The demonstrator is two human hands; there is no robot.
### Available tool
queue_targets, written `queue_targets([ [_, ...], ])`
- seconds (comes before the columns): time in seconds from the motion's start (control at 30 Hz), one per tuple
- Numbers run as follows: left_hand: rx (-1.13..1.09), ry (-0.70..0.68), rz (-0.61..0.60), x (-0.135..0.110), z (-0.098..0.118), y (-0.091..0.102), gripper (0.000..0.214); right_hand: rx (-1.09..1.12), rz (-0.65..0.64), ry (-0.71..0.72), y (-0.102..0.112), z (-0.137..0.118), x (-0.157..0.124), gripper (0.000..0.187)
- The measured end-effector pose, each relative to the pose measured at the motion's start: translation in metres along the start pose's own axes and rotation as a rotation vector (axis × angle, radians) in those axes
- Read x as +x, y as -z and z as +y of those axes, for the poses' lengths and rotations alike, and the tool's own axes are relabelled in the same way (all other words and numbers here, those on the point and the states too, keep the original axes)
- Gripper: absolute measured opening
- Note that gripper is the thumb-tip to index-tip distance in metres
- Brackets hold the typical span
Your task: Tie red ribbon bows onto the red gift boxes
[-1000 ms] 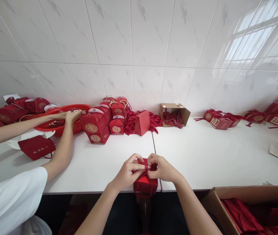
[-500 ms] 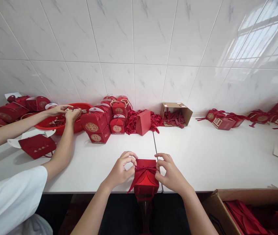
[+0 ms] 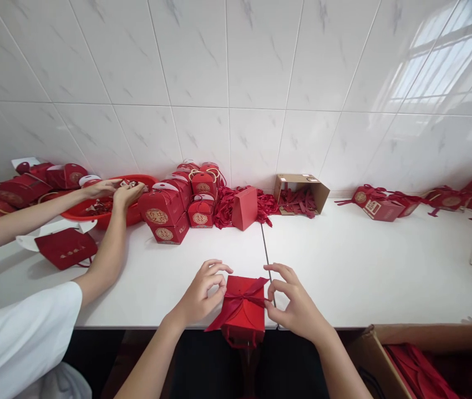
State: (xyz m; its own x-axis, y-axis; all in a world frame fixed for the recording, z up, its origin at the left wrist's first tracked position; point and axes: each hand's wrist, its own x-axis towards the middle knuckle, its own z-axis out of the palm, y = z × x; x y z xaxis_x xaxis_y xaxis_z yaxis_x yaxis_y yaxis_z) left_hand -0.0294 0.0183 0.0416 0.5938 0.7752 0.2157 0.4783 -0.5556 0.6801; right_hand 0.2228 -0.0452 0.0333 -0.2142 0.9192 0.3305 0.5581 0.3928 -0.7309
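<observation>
Head view: a red box [image 3: 242, 310] sits at the near edge of the white table [image 3: 364, 266], partly overhanging it, with a red ribbon [image 3: 236, 302] crossed over its lid and one tail trailing off to the near left. The left hand [image 3: 200, 293] pinches the ribbon at the box's left side between thumb and forefinger, its other fingers curled loosely above. The right hand [image 3: 292, 302] pinches the ribbon's right end in the same way, fingers arched and slightly apart.

As I judge it, uneven pulling could slide the box off the edge, or the half-made knot could slip loose if either pinch eases.

Farther off, stacked boxes [image 3: 177, 208] and loose ribbons [image 3: 260, 202] lie by the wall, beside an open carton [image 3: 300, 191]. At far left another person's hands [image 3: 115, 191] reach over a red basin [image 3: 111, 213].
</observation>
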Motion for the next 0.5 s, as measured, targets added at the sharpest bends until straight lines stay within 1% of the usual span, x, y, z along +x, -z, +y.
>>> queue_targets([
  [0.03, -0.079, 0.018, 0.008, -0.002, -0.002, 0.001, 0.02, 0.079, -0.059, -0.018, -0.004, 0.001, -0.002, 0.026],
  [0.1, -0.23, 0.064, 0.02, -0.007, -0.007, 0.0, 0.021, 0.223, -0.182, -0.045, -0.017, 0.001, -0.006, 0.079],
  [0.13, -0.298, 0.083, 0.03, -0.008, -0.01, 0.0, 0.019, 0.277, -0.222, -0.05, -0.025, 0.001, -0.008, 0.1],
  [0.17, -0.364, 0.094, 0.051, -0.009, -0.014, -0.001, 0.017, 0.315, -0.236, -0.049, -0.034, 0.002, -0.01, 0.11],
  [0.2, -0.427, 0.1, 0.084, -0.009, -0.018, -0.002, 0.014, 0.34, -0.222, -0.044, -0.042, 0.003, -0.011, 0.11],
  [0.27, -0.523, 0.127, 0.179, -0.008, -0.026, -0.003, 0.018, 0.338, -0.145, -0.048, -0.049, 0.011, -0.011, 0.101],
  [0.3, -0.537, 0.16, 0.231, -0.007, -0.031, -0.003, 0.021, 0.308, -0.062, -0.079, -0.047, 0.02, -0.01, 0.097],
  [0.33, -0.524, 0.208, 0.275, -0.005, -0.036, -0.003, 0.025, 0.253, 0.053, -0.144, -0.042, 0.03, -0.008, 0.095],
  [0.37, -0.487, 0.268, 0.309, -0.002, -0.042, -0.001, 0.027, 0.179, 0.193, -0.243, -0.035, 0.044, -0.006, 0.094],
  [0.4, -0.427, 0.339, 0.329, 0.0, -0.048, 0.0, 0.03, 0.065, 0.433, -0.394, -0.026, 0.059, -0.005, 0.096],
  [0.43, -0.354, 0.411, 0.338, 0.004, -0.055, 0.002, 0.032, -0.087, 0.607, -0.557, -0.017, 0.074, -0.005, 0.1],
  [0.47, -0.281, 0.474, 0.341, 0.008, -0.063, 0.004, 0.035, -0.244, 0.725, -0.687, -0.01, 0.089, -0.006, 0.104],
  [0.5, -0.214, 0.524, 0.342, 0.014, -0.071, 0.005, 0.037, -0.368, 0.74, -0.767, -0.006, 0.103, -0.008, 0.105],
])
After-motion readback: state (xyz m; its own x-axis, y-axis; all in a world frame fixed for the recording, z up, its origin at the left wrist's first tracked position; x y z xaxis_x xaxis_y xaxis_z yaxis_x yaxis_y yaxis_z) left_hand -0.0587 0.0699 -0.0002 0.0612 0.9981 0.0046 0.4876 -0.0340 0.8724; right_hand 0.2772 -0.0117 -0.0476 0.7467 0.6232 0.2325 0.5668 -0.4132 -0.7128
